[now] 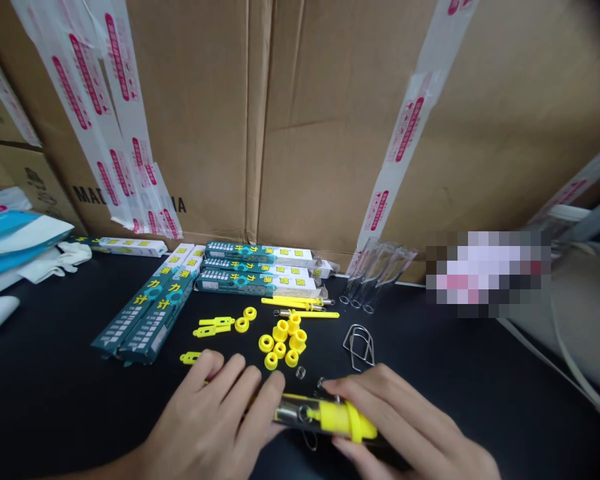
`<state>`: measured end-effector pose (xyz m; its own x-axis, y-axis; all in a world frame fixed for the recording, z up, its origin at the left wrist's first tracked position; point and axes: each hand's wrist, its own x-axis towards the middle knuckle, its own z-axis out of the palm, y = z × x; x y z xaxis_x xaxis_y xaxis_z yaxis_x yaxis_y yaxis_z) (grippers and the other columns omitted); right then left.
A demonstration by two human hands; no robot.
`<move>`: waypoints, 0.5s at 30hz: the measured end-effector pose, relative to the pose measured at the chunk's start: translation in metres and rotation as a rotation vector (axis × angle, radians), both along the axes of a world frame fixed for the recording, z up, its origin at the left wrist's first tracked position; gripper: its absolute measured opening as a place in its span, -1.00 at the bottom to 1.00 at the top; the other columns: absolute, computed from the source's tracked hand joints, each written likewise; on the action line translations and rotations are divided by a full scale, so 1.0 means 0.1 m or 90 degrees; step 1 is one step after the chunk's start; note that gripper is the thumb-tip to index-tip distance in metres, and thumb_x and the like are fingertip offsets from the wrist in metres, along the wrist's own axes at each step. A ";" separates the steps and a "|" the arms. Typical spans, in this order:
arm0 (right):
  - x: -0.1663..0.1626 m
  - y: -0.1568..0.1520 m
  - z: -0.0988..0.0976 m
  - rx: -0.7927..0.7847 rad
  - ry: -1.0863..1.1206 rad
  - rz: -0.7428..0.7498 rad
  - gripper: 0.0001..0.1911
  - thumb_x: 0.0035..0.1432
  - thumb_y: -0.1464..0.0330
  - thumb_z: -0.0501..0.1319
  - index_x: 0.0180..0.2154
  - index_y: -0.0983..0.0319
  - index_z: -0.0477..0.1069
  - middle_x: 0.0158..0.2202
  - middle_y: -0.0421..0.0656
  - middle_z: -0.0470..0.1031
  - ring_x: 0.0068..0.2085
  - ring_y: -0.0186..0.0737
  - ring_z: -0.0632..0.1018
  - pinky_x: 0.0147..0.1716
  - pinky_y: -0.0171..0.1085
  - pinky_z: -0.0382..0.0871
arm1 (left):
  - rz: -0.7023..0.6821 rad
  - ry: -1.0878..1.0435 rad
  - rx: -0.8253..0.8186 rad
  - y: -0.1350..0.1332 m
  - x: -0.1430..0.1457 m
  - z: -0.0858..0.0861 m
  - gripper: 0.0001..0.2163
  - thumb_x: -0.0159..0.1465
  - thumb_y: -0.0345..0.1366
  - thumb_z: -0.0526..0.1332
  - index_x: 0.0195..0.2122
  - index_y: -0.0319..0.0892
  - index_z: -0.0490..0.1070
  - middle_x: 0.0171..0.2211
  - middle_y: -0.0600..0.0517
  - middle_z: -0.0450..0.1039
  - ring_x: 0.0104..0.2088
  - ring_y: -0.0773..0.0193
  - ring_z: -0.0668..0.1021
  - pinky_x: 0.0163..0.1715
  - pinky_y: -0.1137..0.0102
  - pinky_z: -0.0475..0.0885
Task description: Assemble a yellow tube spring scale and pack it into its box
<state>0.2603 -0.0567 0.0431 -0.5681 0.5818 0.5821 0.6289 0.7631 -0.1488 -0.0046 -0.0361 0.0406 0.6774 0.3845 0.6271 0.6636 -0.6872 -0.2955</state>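
A clear-tube spring scale point(300, 411) lies level between my hands, low in the view. My left hand point(220, 413) is closed around the tube's left part and hides it. My right hand point(405, 420) pinches the right end at the yellow end cap point(341, 419), which sits at the tube's mouth. Inside the tube, by the cap, a small metal ring or coil shows. Just beyond my hands lie small metal nuts point(301, 373) and several yellow caps and collars point(280, 350). Flat yellow strips point(214, 327) rest beyond my left hand; one is partly covered by it.
Several printed spring scale boxes point(260, 283) lie at the back and left. Clear tubes point(377, 273) stand upright at the back right, near bent wire hooks point(360, 347). Yellow rods with springs point(305, 310) lie before the boxes. A large taped carton point(305, 133) walls off the back.
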 end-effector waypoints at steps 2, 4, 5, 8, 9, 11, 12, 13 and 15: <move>0.08 0.06 0.05 -0.034 0.022 0.006 -0.59 0.39 0.37 0.26 0.21 0.18 0.29 -0.05 -0.07 0.68 -0.06 -0.07 0.70 0.12 -0.21 0.57 | 0.010 0.022 0.001 0.00 -0.07 0.01 -0.70 0.57 -0.49 -0.13 -0.01 -0.30 0.41 -0.36 0.00 0.67 -0.34 0.04 0.65 -0.20 0.12 0.25; 0.14 0.11 0.09 -0.067 0.041 0.016 -0.52 0.31 0.43 0.33 0.20 0.13 0.31 -0.06 -0.11 0.67 -0.07 -0.11 0.69 0.08 -0.27 0.57 | 0.011 0.030 -0.004 0.01 -0.14 0.05 -0.70 0.55 -0.53 -0.13 -0.01 -0.30 0.40 -0.35 0.01 0.67 -0.34 0.05 0.66 -0.19 0.11 0.25; 0.17 0.13 0.11 -0.078 0.051 0.022 -0.50 0.27 0.45 0.35 0.19 0.12 0.33 -0.06 -0.13 0.67 -0.08 -0.13 0.69 0.05 -0.29 0.58 | 0.008 0.015 -0.011 0.02 -0.17 0.08 -0.70 0.55 -0.54 -0.13 -0.03 -0.29 0.41 -0.36 0.03 0.66 -0.36 0.08 0.65 -0.19 0.12 0.25; 0.23 0.19 0.11 -0.098 0.078 0.021 -0.50 0.20 0.50 0.37 0.13 0.10 0.38 -0.08 -0.16 0.67 -0.10 -0.15 0.70 -0.01 -0.33 0.60 | -0.033 -0.075 -0.114 0.06 -0.27 0.13 -0.70 0.60 -0.44 -0.10 -0.10 -0.18 0.42 -0.36 0.14 0.62 -0.42 0.25 0.62 -0.20 0.24 0.30; 0.23 0.21 0.10 -0.106 0.088 0.017 -0.52 0.19 0.51 0.38 0.11 0.09 0.40 -0.09 -0.17 0.68 -0.12 -0.16 0.70 -0.05 -0.34 0.61 | -0.052 -0.109 -0.173 0.08 -0.31 0.13 -0.73 0.61 -0.36 -0.07 -0.10 -0.14 0.43 -0.35 0.17 0.61 -0.40 0.30 0.62 -0.19 0.31 0.33; 0.21 0.22 0.06 -0.129 0.124 0.001 -0.56 0.18 0.51 0.38 0.05 0.07 0.44 -0.13 -0.19 0.68 -0.18 -0.18 0.71 -0.15 -0.37 0.63 | -0.083 -0.175 -0.298 0.11 -0.38 0.09 -0.81 0.58 -0.19 0.06 -0.06 -0.05 0.44 -0.29 0.21 0.61 -0.34 0.36 0.63 -0.19 0.45 0.41; 0.19 0.22 0.04 -0.150 0.155 -0.009 -0.59 0.17 0.51 0.38 0.02 0.06 0.47 -0.16 -0.20 0.68 -0.23 -0.19 0.71 -0.22 -0.38 0.63 | -0.083 -0.213 -0.356 0.13 -0.41 0.06 -0.84 0.54 -0.12 0.13 -0.04 -0.01 0.45 -0.26 0.21 0.62 -0.32 0.35 0.64 -0.20 0.49 0.45; 0.16 0.22 0.01 -0.175 0.195 -0.019 -0.63 0.16 0.49 0.38 -0.02 0.05 0.49 -0.20 -0.20 0.68 -0.26 -0.19 0.70 -0.30 -0.38 0.63 | -0.077 -0.255 -0.404 0.15 -0.44 0.02 -0.85 0.49 -0.09 0.21 -0.04 0.02 0.47 -0.25 0.20 0.63 -0.31 0.33 0.65 -0.23 0.51 0.48; 0.10 0.21 -0.05 -0.247 0.297 -0.045 -0.71 0.14 0.45 0.38 -0.10 0.05 0.55 -0.24 -0.20 0.67 -0.30 -0.18 0.69 -0.41 -0.38 0.60 | -0.032 -0.344 -0.478 0.18 -0.47 -0.05 -0.84 0.39 -0.09 0.34 -0.08 0.04 0.52 -0.28 0.18 0.64 -0.32 0.27 0.67 -0.31 0.50 0.53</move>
<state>0.2702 -0.0358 0.0383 -0.2562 0.8287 0.4976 0.4778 0.5561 -0.6801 -0.0513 -0.0180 0.0354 0.3921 0.7957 0.4617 0.5454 -0.6052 0.5799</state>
